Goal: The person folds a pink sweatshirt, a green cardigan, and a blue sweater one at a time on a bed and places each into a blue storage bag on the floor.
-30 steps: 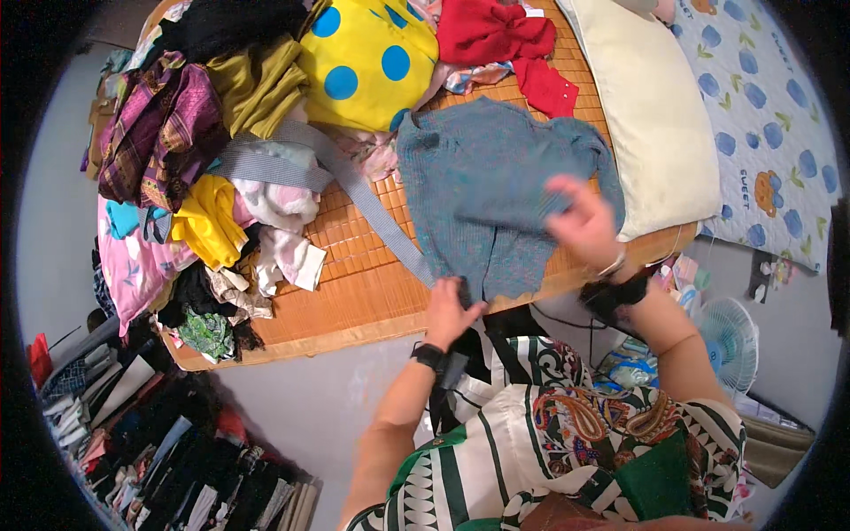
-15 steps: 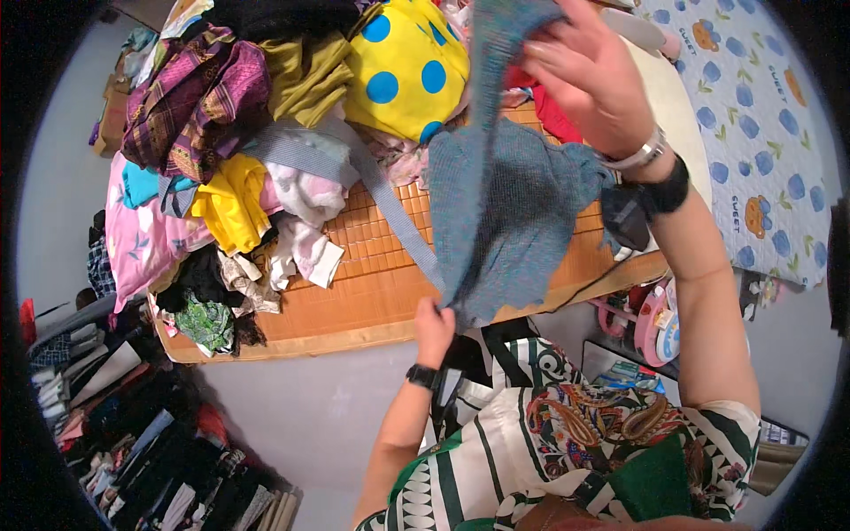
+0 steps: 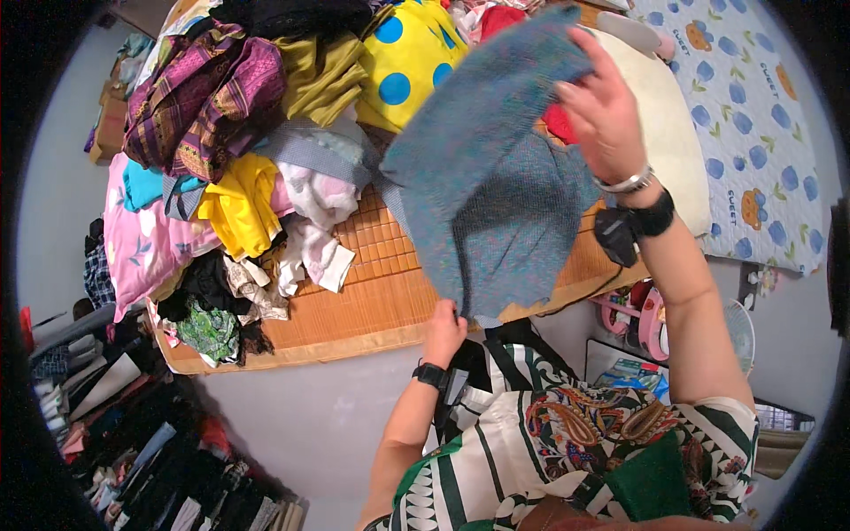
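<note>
On the woven mat (image 3: 372, 301), a heap of clothes (image 3: 239, 177) lies to the left. The left hand (image 3: 443, 332) pinches the lower edge of a blue-grey sweater (image 3: 496, 186) — lifted off the mat, hanging. The right hand (image 3: 606, 115) grips its top, fingers closed on the fabric — a pillow (image 3: 673, 150) just behind.

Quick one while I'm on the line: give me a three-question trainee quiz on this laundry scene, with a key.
1. True or false: the grey-blue knit garment lies flat on the mat.
2. Which hand grips the garment's lower edge? A) left hand B) right hand
3. Fill in: the yellow cloth beside the raised garment has ____ dots.

Key
1. False: both hands hold it up above the bamboo mat.
2. A: the left hand pinches the lower edge; the right hand holds the top.
3. Blue: the yellow cloth lies in the clothes pile.
</note>
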Tool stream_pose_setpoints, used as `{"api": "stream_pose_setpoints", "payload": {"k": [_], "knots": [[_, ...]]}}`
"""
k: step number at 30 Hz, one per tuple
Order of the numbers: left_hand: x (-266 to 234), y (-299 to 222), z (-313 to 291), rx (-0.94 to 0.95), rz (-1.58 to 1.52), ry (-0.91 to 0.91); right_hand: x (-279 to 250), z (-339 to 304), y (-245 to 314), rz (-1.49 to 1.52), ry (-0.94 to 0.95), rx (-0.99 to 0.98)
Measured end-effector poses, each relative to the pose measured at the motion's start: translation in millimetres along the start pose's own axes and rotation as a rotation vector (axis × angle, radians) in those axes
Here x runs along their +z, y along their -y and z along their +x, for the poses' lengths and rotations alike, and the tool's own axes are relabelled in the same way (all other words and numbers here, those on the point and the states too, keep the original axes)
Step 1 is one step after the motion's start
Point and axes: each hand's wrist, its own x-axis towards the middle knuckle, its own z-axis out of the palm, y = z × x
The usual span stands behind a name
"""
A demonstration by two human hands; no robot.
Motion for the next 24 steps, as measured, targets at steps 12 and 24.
{"api": "stream_pose_setpoints", "payload": {"k": [12, 24], "knots": [[20.6, 17.6, 35.4, 0.139, -0.072, 0.613, -43.8, -57.6, -40.2, -0.473, 0.159, 0.013], [-17.5, 58.0, 59.4, -0.274, -0.449, 0.442, -66.4, -234.6, -169.8, -0.821, 1.136, 0.489]]}}
